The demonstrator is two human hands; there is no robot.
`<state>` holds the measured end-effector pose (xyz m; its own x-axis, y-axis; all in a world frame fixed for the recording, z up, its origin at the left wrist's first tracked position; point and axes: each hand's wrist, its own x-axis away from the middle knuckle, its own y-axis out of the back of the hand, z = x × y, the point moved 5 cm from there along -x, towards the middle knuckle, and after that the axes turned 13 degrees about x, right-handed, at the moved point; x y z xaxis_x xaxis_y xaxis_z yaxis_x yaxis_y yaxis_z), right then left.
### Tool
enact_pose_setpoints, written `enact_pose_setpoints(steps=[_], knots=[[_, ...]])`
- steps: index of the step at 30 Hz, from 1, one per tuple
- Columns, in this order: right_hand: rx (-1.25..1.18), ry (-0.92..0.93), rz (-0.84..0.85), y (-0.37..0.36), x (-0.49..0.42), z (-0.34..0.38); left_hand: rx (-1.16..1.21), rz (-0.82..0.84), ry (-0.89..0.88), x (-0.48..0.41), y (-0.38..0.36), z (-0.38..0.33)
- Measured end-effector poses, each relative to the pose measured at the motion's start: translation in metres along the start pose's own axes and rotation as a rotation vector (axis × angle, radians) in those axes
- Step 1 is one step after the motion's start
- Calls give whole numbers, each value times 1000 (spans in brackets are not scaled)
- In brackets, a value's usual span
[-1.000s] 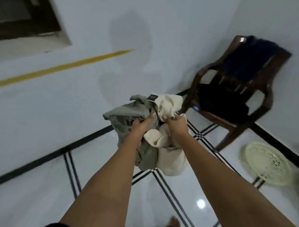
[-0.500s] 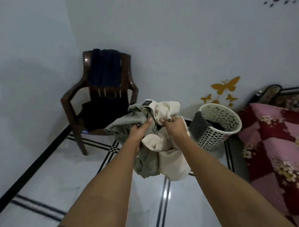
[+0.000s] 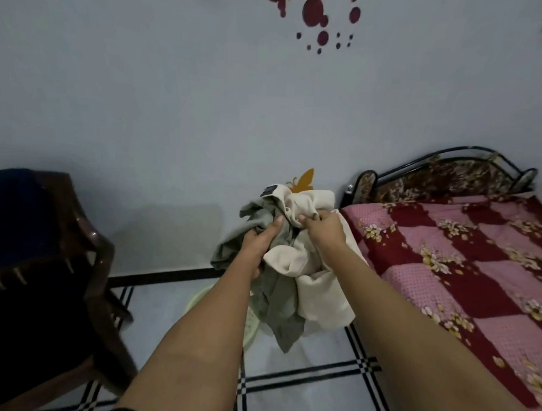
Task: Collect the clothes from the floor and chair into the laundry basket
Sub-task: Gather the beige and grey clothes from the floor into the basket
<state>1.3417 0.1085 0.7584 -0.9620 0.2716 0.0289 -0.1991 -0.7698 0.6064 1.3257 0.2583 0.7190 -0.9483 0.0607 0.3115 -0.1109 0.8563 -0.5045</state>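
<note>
Both hands hold a bundle of clothes in front of me: a grey-green garment and a cream garment. My left hand grips the grey-green cloth. My right hand grips the cream cloth beside it. The bundle hangs above the pale laundry basket, which is mostly hidden behind my left arm and the clothes. On the left, a dark wooden chair carries a dark blue garment over its back and dark cloth on its seat.
A bed with a pink and red floral cover and a metal headboard fills the right side. The wall ahead bears butterfly stickers. White tiled floor with black lines lies between chair and bed.
My view has swung to the right and moved closer: the chair has slid to the left edge, the bed has come in at the right, and the basket now sits under the bundle.
</note>
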Motion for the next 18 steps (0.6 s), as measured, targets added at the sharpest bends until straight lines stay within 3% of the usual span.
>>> enact_pose_setpoints(steps=[9, 15, 18], knots=[[-55, -135, -141, 42, -178, -4, -68, 140, 17, -186, -103, -30], [-96, -180, -87, 14, -313, -65, -119, 78, 36, -316, -129, 0], [-76, -232, -2, -25, -381, -121, -177, -48, 85, -389, -119, 42]])
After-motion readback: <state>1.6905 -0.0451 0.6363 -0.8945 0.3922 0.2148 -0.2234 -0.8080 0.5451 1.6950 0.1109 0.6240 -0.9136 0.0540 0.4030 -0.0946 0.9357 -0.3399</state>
